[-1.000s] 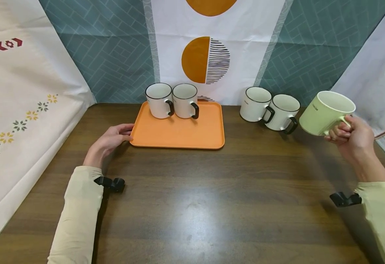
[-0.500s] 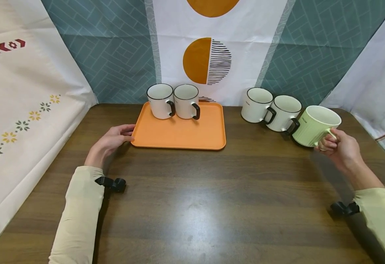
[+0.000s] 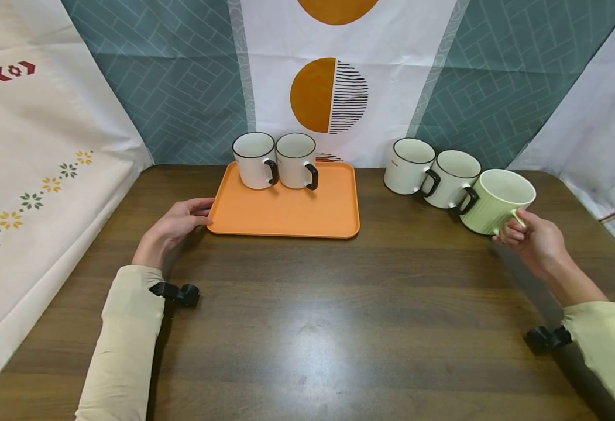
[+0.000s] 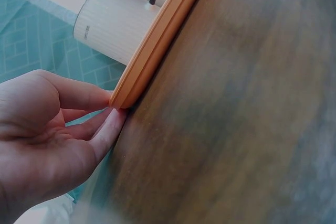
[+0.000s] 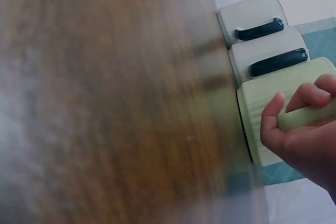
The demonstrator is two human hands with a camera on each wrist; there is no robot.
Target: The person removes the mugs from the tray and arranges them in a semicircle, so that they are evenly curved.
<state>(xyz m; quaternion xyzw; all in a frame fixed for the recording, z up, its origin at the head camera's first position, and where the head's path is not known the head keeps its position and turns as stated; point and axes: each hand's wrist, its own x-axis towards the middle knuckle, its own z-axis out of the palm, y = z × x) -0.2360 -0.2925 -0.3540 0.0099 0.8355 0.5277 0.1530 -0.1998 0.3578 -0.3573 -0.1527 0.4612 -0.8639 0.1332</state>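
Observation:
My right hand (image 3: 536, 240) grips the handle of a light green mug (image 3: 488, 202), ribbed in the right wrist view. The mug stands at or very close to the tabletop, beside a white mug (image 3: 452, 175) with a black handle. A second white mug (image 3: 409, 169) is just left of that one. Over on the left, my left hand (image 3: 172, 225) pinches the left rim of an orange tray (image 3: 286, 216), thumb and fingertips at its edge. At the tray's back stand two more black-handled white mugs, the left mug (image 3: 251, 166) and the right mug (image 3: 292, 169).
A brown wooden table (image 3: 307, 316) spreads in front of the tray and mugs. Behind it hangs a green and white patterned cloth (image 3: 181, 88). White cloth (image 3: 49, 193) borders the left side, and another pale cloth (image 3: 597, 158) the right.
My right hand has brought the green mug down and to the left, from raised and tilted to upright beside the white mugs. My left hand and the tray have stayed put.

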